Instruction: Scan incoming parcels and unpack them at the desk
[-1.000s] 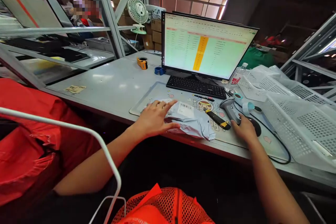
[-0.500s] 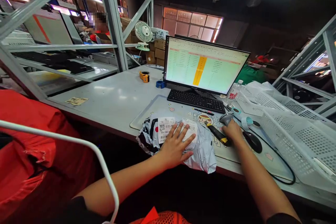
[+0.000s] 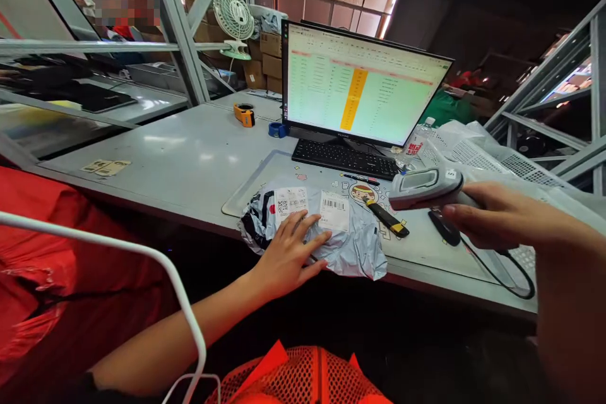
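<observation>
A grey plastic mailing bag (image 3: 357, 246) lies at the front edge of the desk, its two white labels (image 3: 335, 210) facing up. My left hand (image 3: 288, 252) rests flat on its near side with the fingers spread, below the labels. Raised over the right part of the desk mat, my right hand (image 3: 492, 214) is wrapped round the handle of a grey barcode scanner (image 3: 426, 186), whose head points left. Under the scanner lie a black and yellow utility knife (image 3: 388, 219) and a black mouse (image 3: 444, 228).
Behind the bag stand a black keyboard (image 3: 345, 159) and a monitor (image 3: 360, 88). White perforated baskets (image 3: 516, 167) and a water bottle (image 3: 416, 139) are at the right. Tape rolls (image 3: 244, 115) sit further back. A white tube (image 3: 175, 284) crosses the lower left. A person works beyond the rack.
My right hand has lifted the scanner off the desk toward me. My left hand has slid back off the labels to the bag's near side. The view has tilted down.
</observation>
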Demonstrator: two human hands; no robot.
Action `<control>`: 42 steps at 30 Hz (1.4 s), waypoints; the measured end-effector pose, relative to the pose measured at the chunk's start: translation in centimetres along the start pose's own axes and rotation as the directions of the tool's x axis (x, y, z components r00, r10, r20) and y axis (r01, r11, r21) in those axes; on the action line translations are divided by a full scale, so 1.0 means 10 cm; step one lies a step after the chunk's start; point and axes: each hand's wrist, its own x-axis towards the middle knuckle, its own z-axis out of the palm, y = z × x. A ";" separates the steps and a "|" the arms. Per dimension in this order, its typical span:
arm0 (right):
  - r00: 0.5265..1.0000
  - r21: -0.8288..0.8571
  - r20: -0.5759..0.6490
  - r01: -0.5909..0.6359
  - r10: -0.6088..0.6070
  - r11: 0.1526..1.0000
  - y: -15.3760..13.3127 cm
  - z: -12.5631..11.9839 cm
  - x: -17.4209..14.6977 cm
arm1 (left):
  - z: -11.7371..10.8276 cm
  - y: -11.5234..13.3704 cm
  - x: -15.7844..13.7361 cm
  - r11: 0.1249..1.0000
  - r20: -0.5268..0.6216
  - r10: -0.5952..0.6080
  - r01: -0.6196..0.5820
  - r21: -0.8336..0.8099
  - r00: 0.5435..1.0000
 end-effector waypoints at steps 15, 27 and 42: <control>0.982 -0.314 0.186 0.051 0.008 0.948 0.29 0.52 0.58 | -0.03 0.00 0.03 1.000 0.078 0.008 -0.008 0.008 0.997; 0.908 -0.693 -0.366 -0.411 0.203 0.593 1.87 0.97 0.99 | 0.34 -0.18 0.14 0.990 0.111 -0.022 0.006 0.144 0.994; 0.972 -0.691 -0.205 -0.229 0.119 0.685 1.49 0.81 2.59 | 0.38 -0.25 0.14 0.999 0.049 -0.013 0.011 0.044 0.999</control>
